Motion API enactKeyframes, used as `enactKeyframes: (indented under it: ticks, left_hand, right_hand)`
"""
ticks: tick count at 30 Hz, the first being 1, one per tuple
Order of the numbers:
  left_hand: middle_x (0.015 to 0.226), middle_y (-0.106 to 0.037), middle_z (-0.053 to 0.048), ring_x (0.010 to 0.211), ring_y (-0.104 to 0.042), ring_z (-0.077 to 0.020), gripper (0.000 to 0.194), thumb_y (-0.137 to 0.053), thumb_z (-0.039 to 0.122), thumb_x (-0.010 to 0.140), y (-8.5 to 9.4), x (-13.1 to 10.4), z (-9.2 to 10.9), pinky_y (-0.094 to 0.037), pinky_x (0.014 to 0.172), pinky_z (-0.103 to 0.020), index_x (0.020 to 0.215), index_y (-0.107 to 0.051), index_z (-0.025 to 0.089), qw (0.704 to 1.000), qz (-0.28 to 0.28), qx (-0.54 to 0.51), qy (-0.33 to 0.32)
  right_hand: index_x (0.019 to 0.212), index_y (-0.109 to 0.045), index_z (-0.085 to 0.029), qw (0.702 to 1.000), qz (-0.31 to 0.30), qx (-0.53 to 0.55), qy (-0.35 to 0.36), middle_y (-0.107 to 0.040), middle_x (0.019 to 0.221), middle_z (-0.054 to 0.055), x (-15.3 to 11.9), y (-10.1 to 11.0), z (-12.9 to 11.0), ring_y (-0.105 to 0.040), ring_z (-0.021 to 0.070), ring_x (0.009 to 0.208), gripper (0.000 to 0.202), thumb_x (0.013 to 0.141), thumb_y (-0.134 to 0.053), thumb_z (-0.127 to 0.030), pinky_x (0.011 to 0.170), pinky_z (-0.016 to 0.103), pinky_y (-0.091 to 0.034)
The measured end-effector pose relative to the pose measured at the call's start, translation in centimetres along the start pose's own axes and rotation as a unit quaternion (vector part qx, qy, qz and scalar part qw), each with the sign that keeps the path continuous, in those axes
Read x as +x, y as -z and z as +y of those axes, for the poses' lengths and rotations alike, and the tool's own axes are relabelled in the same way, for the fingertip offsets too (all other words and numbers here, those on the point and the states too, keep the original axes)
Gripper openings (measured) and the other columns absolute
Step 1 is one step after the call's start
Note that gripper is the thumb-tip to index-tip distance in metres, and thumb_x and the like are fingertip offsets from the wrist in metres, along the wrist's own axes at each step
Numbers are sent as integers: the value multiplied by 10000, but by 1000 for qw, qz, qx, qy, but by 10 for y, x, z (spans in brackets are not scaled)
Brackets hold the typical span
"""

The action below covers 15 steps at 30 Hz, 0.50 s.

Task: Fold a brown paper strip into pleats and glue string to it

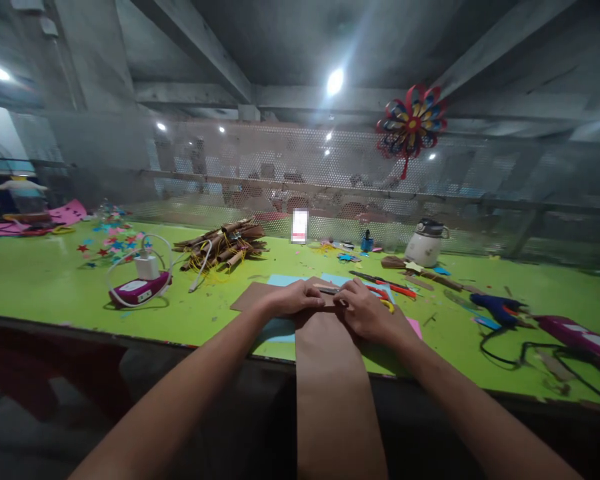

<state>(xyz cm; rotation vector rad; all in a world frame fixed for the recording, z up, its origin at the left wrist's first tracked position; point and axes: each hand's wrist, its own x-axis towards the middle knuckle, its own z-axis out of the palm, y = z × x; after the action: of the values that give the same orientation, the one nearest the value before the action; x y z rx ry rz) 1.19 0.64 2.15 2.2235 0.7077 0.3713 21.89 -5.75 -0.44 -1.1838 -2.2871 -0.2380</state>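
A long strip of brown paper (pixel 333 387) runs from the green table over its front edge toward me. My left hand (pixel 300 298) is closed on the strip's far end, fingers pressed together. Close to its right, my right hand (pixel 363 305) pinches the same end, which looks folded there. Light blue sheets (pixel 280 330) and another brown piece (pixel 253 295) lie under and beside the hands. Scissors with red and yellow handles (pixel 387 303) rest just beyond my right hand, partly hidden by it.
On the green table (pixel 45 287) are a purple power strip (pixel 140 290) at left, a bundle of brown paper rolls (pixel 225 247), a white jar (pixel 424 245), a red-handled cutter (pixel 403 289) and a blue glue gun (pixel 497 308) with black cable at right. A mesh panel stands behind.
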Motion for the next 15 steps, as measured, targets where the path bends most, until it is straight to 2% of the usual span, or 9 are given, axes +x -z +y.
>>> enactKeyframes:
  ticks: [3, 5, 7, 10, 15]
  left_hand:
    - [604, -479, 7, 559, -331, -90, 369, -539, 453, 805, -2, 1, 2, -271, 540, -232, 751, -640, 102, 1000, 0, 7, 0]
    - [660, -533, -11, 587, -375, -96, 367, -533, 440, 815, -3, 1, 4, -298, 564, -229, 816, -663, 96, 1000, -2, 13, -16]
    - [731, -586, -35, 632, -427, -108, 364, -531, 422, 824, -4, 2, 6, -327, 599, -228, 892, -677, 95, 999, -6, 15, -43]
    - [772, -622, -57, 660, -467, -121, 367, -526, 412, 836, -7, 3, 6, -348, 610, -226, 920, -684, 92, 998, 0, 18, -64]
    - [845, -663, -62, 728, -522, -141, 332, -532, 394, 841, -10, 5, 3, -378, 651, -224, 960, -694, 130, 995, 7, 35, -91]
  right_hand:
    - [1087, -600, -166, 994, -16, 102, -35, -567, 1023, 90, 3, 9, 3, -508, 197, 914, 356, 738, -547, -120, 787, 318, -417]
    - [1101, -615, -183, 984, -47, 156, -70, -598, 994, 72, 4, 15, 3, -533, 181, 860, 334, 772, -556, -195, 758, 301, -415]
    - [972, -673, -183, 973, -83, 195, -89, -627, 869, 49, 5, 18, 2, -539, 169, 785, 242, 835, -514, -303, 695, 281, -401]
    - [761, -685, -157, 954, -110, 249, -128, -605, 700, 31, 5, 17, 4, -512, 147, 668, 319, 844, -502, -404, 590, 257, -359]
    - [709, -673, -147, 912, -98, 343, -205, -592, 657, 33, 2, 10, 10, -482, 125, 585, 300, 753, -622, -439, 522, 247, -337]
